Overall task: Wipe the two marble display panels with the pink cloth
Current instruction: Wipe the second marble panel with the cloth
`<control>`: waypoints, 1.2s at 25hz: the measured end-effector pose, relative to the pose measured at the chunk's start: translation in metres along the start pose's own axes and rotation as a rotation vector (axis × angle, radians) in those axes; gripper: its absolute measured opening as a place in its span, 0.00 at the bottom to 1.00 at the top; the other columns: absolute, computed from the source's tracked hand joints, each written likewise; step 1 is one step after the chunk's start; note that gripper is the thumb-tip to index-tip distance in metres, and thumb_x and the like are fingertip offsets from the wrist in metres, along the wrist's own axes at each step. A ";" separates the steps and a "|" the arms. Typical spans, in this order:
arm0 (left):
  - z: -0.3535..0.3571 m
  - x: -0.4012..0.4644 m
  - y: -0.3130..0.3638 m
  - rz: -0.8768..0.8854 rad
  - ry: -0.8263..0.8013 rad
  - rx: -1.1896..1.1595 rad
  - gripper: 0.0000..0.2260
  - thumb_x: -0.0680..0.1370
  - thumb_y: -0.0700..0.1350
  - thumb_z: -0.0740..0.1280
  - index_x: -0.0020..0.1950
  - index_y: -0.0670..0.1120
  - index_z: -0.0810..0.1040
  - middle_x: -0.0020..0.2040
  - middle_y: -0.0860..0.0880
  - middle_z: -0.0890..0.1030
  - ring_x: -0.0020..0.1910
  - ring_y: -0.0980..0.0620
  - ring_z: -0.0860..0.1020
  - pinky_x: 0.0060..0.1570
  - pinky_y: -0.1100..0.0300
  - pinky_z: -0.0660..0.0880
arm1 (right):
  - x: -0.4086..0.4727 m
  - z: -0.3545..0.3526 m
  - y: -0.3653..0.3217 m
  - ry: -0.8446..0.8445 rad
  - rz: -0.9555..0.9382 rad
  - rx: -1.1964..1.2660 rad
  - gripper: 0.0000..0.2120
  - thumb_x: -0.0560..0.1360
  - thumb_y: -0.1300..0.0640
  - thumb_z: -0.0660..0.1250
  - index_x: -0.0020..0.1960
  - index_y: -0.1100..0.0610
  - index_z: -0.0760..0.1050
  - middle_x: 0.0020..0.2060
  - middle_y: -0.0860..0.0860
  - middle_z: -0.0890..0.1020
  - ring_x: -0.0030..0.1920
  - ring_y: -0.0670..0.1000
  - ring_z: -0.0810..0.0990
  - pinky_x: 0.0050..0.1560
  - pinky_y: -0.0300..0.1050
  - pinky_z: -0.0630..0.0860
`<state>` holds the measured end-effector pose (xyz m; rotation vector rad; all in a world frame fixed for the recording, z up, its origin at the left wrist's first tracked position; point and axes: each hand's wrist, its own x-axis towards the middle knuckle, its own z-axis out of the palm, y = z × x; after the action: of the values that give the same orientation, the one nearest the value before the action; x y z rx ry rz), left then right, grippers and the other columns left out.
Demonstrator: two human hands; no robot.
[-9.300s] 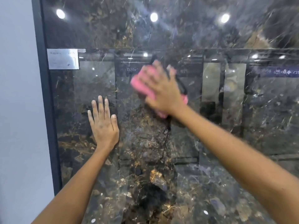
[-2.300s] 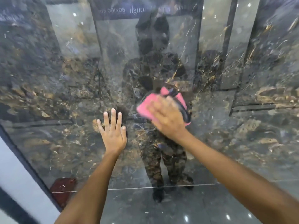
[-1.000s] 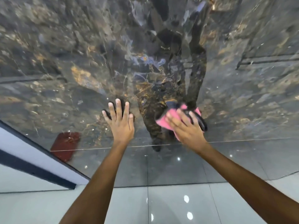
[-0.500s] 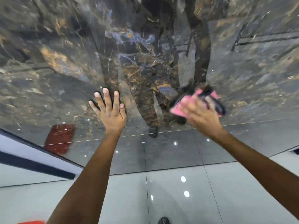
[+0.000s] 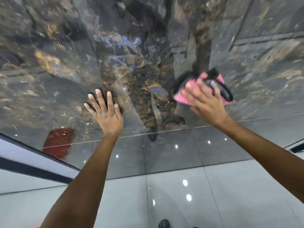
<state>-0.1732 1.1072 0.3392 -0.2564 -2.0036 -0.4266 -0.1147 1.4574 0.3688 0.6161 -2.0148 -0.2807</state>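
Pale floor tiles (image 5: 172, 203) run up to the marble panel (image 5: 65, 55); low on it, the left hand (image 5: 107, 112) lies flat, fingers spread, while the right hand (image 5: 205, 102) presses the pink cloth (image 5: 181, 97) against it, near its bottom edge.

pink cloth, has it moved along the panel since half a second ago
Yes. The pink cloth under the right hand has slid right, away from the left hand braced on the marble panel.

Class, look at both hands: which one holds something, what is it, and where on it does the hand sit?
The right hand presses the pink cloth against the marble panel, fingers spread over its middle. The left hand holds nothing, flat on the panel.
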 end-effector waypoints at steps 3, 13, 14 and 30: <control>-0.015 0.018 0.059 -0.198 0.019 -0.192 0.20 0.83 0.44 0.55 0.75 0.48 0.60 0.77 0.40 0.54 0.79 0.51 0.41 0.69 0.32 0.43 | 0.077 -0.017 -0.012 0.073 0.141 -0.003 0.33 0.73 0.59 0.65 0.76 0.52 0.60 0.77 0.48 0.57 0.79 0.53 0.44 0.74 0.60 0.46; -0.066 0.250 0.151 0.018 0.258 -0.034 0.22 0.85 0.49 0.53 0.79 0.49 0.59 0.78 0.45 0.60 0.77 0.35 0.56 0.73 0.33 0.50 | 0.228 -0.161 0.195 0.355 0.557 -0.143 0.37 0.70 0.53 0.64 0.78 0.55 0.59 0.76 0.58 0.62 0.76 0.63 0.57 0.73 0.60 0.54; -0.062 0.247 0.150 0.021 0.250 -0.019 0.22 0.85 0.49 0.52 0.79 0.50 0.58 0.78 0.46 0.60 0.77 0.35 0.56 0.72 0.33 0.51 | 0.250 -0.168 0.190 0.419 0.685 -0.069 0.37 0.70 0.54 0.63 0.77 0.58 0.60 0.76 0.60 0.62 0.76 0.64 0.56 0.74 0.59 0.52; -0.065 0.246 0.144 0.049 0.209 -0.045 0.24 0.83 0.51 0.50 0.80 0.51 0.54 0.80 0.51 0.49 0.78 0.40 0.49 0.73 0.36 0.45 | 0.300 -0.167 0.131 0.152 -0.080 -0.104 0.37 0.69 0.57 0.63 0.76 0.60 0.58 0.76 0.61 0.61 0.76 0.60 0.56 0.76 0.55 0.47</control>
<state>-0.1789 1.2115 0.6123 -0.2762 -1.7817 -0.4490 -0.1303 1.4175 0.7335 0.6341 -1.8206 -0.3736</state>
